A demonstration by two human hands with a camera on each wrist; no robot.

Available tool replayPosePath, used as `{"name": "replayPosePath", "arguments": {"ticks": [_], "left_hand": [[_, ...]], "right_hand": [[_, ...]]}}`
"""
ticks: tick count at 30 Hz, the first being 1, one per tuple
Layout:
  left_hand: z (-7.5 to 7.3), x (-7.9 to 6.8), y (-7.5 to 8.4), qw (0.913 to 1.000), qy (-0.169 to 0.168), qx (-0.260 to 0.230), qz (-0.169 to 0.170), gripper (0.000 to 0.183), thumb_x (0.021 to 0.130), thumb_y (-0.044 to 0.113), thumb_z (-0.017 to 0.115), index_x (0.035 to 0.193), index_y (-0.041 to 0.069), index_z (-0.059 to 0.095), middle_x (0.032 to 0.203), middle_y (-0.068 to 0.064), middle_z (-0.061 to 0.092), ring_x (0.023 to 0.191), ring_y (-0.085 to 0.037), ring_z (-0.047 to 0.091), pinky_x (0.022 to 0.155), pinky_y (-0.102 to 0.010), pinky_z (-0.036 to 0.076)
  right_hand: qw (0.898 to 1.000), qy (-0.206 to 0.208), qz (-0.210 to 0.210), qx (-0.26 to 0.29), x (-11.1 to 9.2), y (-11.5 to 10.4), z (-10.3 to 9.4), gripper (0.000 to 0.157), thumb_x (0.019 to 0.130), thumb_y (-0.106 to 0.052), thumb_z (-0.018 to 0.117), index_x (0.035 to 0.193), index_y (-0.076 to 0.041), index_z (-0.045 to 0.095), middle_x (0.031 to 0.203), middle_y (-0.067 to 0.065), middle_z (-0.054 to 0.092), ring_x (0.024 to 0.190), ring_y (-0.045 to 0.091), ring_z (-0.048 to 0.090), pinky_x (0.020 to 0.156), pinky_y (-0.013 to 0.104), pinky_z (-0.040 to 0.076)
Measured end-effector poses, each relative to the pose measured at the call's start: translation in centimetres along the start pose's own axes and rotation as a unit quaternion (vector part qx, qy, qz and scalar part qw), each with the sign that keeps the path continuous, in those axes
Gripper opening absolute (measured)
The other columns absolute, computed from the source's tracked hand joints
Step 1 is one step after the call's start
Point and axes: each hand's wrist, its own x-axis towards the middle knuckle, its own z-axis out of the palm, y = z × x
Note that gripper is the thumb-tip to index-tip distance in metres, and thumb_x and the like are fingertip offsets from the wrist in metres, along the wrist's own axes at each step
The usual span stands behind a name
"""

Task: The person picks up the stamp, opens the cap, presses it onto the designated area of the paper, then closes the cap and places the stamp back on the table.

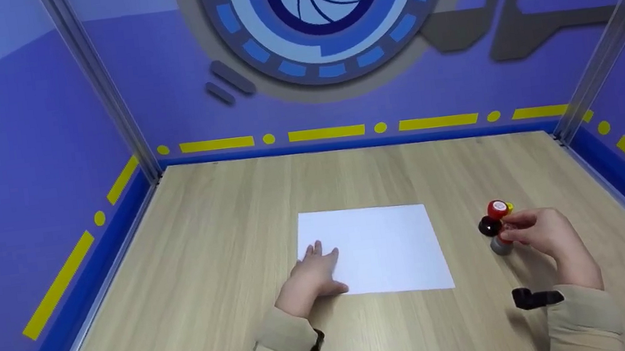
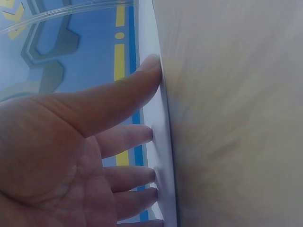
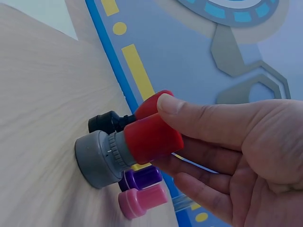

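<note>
A white sheet of paper [image 1: 381, 250] lies on the table in the head view. Fingers spread, my left hand [image 1: 314, 275] presses on its left part; the left wrist view shows the thumb and fingertips touching the paper. On the right, my right hand [image 1: 543, 233] pinches the red handle of a stamp [image 3: 154, 138] with a grey round base, thumb on one side and fingers on the other. Whether that base touches the table I cannot tell. Close behind stand a red-and-black stamp [image 3: 106, 122], a purple stamp [image 3: 142, 178] and a pink stamp [image 3: 142, 201].
The wooden table [image 1: 223, 222] is enclosed by a blue-purple back wall [image 1: 170, 85] and side walls with yellow marks. Metal posts [image 1: 112, 98] rise at the back corners. A small yellow piece [image 1: 509, 207] shows beside the stamps in the head view.
</note>
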Motion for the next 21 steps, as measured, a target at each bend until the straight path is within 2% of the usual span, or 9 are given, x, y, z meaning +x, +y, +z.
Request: {"name": "replayPosePath", "arguments": {"ticks": [4,7,12,21], "left_hand": [[0.07,0.12,-0.02,1.0,-0.003,0.001,-0.002,0.084,0.09,0.035,0.08,0.159,0.01,0.04,0.17,-0.025,0.017,0.16,-0.041,0.014,0.128,-0.061,0.023],[0.08,0.19,0.0,1.0,-0.006,0.006,-0.005,0.084,0.09,0.036,0.08,0.159,0.011,0.039,0.17,-0.024,0.018,0.16,-0.041,0.015,0.128,-0.06,0.024],[-0.02,0.15,0.08,0.9999,-0.005,0.014,-0.005,0.084,0.09,0.036,0.08,0.159,0.01,0.04,0.17,-0.024,0.018,0.16,-0.041,0.015,0.128,-0.06,0.024],[0.17,0.02,0.07,1.0,0.003,-0.001,-0.003,0.083,0.09,0.033,0.08,0.158,0.01,0.04,0.17,-0.025,0.018,0.16,-0.041,0.016,0.128,-0.06,0.022]], "right_hand": [[1.0,0.005,-0.01,-0.01,0.09,0.37,0.23,0.056,0.09,-0.024,0.081,0.134,0.005,0.063,0.13,0.031,0.065,0.111,0.035,0.062,0.079,0.024,0.049],[1.0,0.01,-0.021,-0.017,0.16,0.67,0.34,0.054,0.089,-0.021,0.082,0.133,0.006,0.063,0.126,0.031,0.067,0.111,0.037,0.064,0.08,0.026,0.052],[1.0,0.013,-0.021,-0.013,0.23,0.95,0.34,0.053,0.088,-0.024,0.083,0.129,0.006,0.065,0.124,0.03,0.068,0.11,0.036,0.066,0.083,0.031,0.055],[1.0,0.012,-0.01,-0.007,0.08,0.76,0.03,0.055,0.088,-0.026,0.083,0.128,0.007,0.064,0.123,0.03,0.068,0.106,0.032,0.068,0.078,0.028,0.056]]}}
